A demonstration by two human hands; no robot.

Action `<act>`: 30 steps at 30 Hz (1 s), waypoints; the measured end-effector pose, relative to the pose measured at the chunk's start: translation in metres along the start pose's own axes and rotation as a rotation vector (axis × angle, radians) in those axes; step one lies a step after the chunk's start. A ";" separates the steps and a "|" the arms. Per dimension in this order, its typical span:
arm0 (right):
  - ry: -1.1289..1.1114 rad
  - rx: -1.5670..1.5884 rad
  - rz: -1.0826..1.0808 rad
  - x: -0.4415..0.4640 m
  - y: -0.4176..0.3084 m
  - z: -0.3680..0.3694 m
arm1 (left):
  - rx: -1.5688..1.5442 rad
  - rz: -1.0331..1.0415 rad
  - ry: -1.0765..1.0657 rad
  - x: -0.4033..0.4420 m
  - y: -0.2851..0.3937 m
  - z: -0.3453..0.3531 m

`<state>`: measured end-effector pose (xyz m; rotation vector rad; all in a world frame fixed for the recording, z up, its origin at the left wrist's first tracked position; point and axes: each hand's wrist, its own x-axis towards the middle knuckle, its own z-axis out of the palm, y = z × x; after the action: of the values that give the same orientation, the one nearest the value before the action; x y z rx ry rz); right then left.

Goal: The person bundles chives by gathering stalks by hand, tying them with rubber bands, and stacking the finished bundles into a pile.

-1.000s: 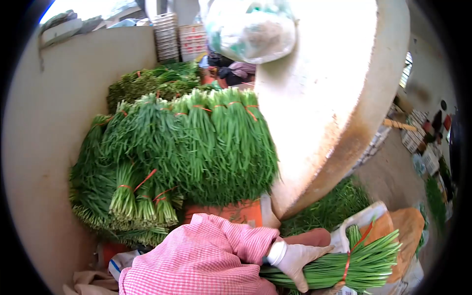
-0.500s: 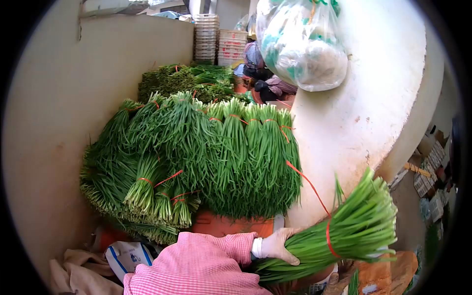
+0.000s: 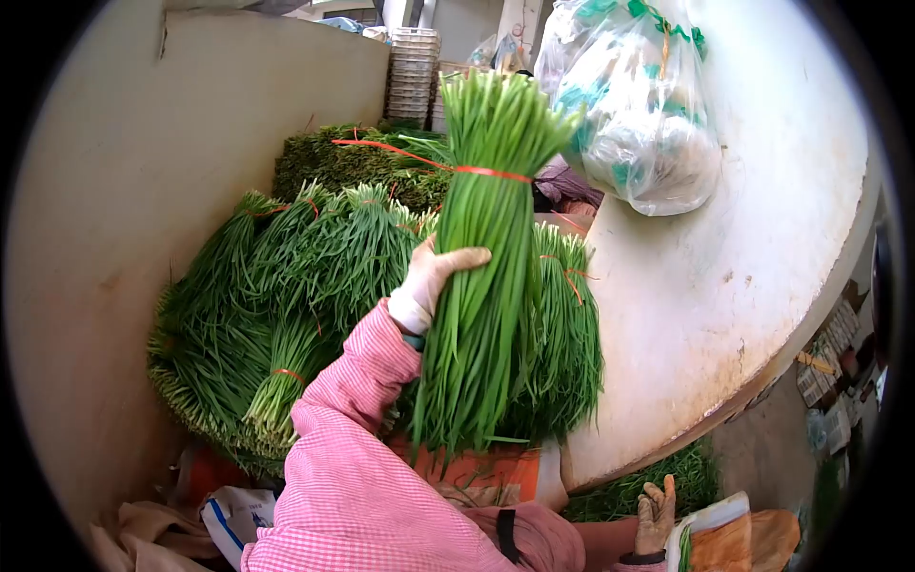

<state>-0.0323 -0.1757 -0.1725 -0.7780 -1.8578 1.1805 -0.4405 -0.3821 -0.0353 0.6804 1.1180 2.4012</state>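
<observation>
My left hand (image 3: pixel 440 276), in a pale glove, grips a bundle of garlic chives (image 3: pixel 486 315) and holds it upright with its pale cut ends up. A red tie (image 3: pixel 493 173) binds this bundle near its top, with a loose tail reaching left. Behind it lies a pile of chive bundles (image 3: pixel 343 243), partly hidden by the held one. Low on the right, my right hand (image 3: pixel 655 520) wears a soiled glove; its fingers are apart and nothing is in them. Loose chives (image 3: pixel 691 477) lie beside that hand.
A pale wall (image 3: pixel 105 238) stands on the left, and a curved white wall (image 3: pixel 724 315) bounds the right. From above hangs a clear plastic bag (image 3: pixel 653 133). Stacked crates (image 3: pixel 413 76) stand at the back. A white and blue bag (image 3: pixel 238 515) lies at lower left.
My left hand has carried the chive bundle from the lower right up and left, turning it from lying sideways to upright. My right hand now shows more fully, its fingers apart.
</observation>
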 end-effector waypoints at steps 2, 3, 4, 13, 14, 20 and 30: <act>0.015 -0.046 0.012 0.007 0.024 -0.002 | -0.052 -0.112 -0.010 0.046 0.016 -0.026; -0.004 0.072 0.051 0.010 0.037 -0.003 | -0.073 -0.230 -0.023 0.076 0.023 -0.048; -0.021 0.190 0.093 0.011 0.050 -0.008 | -0.091 -0.352 -0.037 0.105 0.026 -0.069; -0.100 0.107 0.384 -0.065 0.168 -0.037 | 1.934 -0.079 0.257 0.037 -0.225 -0.163; -0.093 0.104 0.399 -0.071 0.166 -0.039 | 1.916 -0.131 0.222 -0.008 -0.256 -0.152; -0.231 -0.616 -0.318 -0.108 0.069 -0.041 | 1.523 -0.832 -0.837 -0.216 -0.415 -0.159; -0.138 -0.450 0.127 -0.066 0.014 -0.027 | 1.656 0.388 0.725 0.076 -0.098 -0.148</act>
<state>0.0256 -0.2117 -0.1978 -1.0955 -2.2552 0.9170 -0.5727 -0.3693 -0.1763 0.3568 3.5235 1.3701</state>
